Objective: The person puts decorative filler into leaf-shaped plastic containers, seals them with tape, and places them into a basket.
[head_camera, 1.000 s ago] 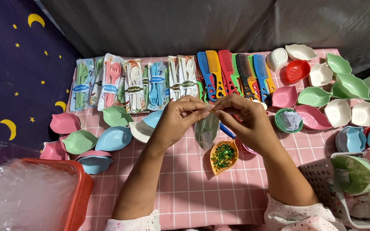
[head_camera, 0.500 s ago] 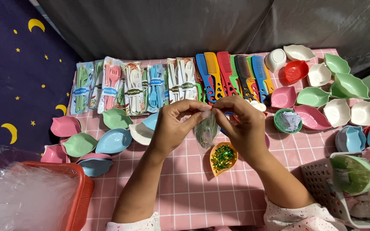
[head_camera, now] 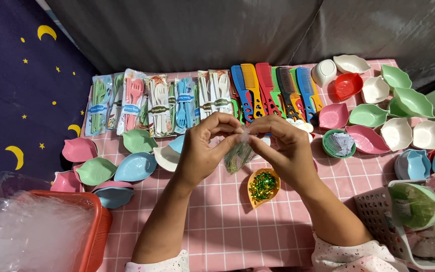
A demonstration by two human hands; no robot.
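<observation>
Both of my hands meet above the middle of the pink checked table (head_camera: 217,231). My left hand (head_camera: 205,148) and my right hand (head_camera: 283,146) pinch the top of a small clear plastic bag (head_camera: 237,157) that hangs between them and holds green glitter-like bits. Right below the bag sits an orange leaf-shaped dish (head_camera: 263,186) filled with green and gold shiny pieces. A white leaf dish (head_camera: 166,158) and a blue one (head_camera: 136,167) lie just left of my left wrist.
Packaged cutlery sets (head_camera: 157,103) and coloured combs (head_camera: 273,93) line the back. Leaf-shaped dishes cluster at left (head_camera: 94,170) and right (head_camera: 368,116). A red basket with clear bags (head_camera: 41,231) stands at front left, a grey basket with wrapped dishes (head_camera: 419,216) at front right.
My fingers have worked at the bag's top and drawn slightly closer together; the bag still hangs over the orange dish.
</observation>
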